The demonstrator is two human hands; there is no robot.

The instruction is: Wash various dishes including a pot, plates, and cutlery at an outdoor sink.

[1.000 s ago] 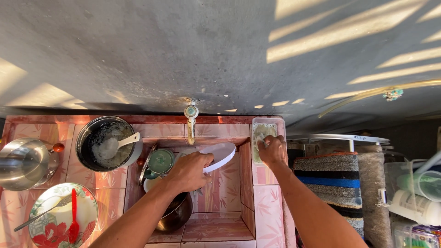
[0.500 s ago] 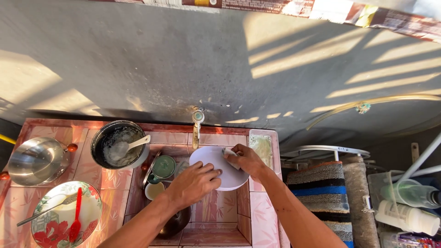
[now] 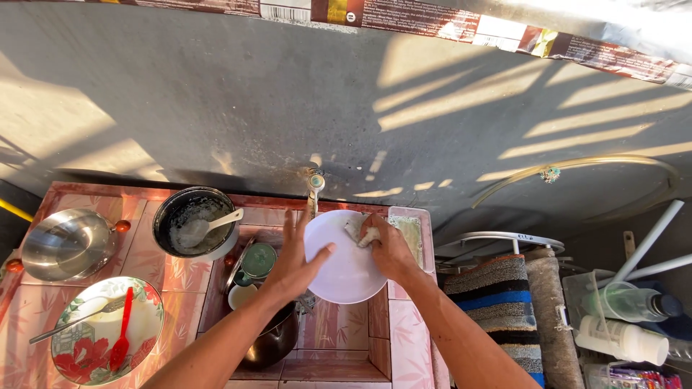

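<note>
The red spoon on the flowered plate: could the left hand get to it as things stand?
Probably yes, once freed. The left hand now steadies the white plate over the sink, while the right hand presses a sponge to it. The red spoon lies uncovered on the flowered plate, with nothing standing between.

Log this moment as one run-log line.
left hand: steadies white plate over tiled sink | right hand: presses sponge on plate | tap: behind plate | dark pot: left counter

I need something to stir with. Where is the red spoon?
In the head view, the red spoon lies on the flowered plate at lower left, beside a metal fork, below the steel bowl.
</note>
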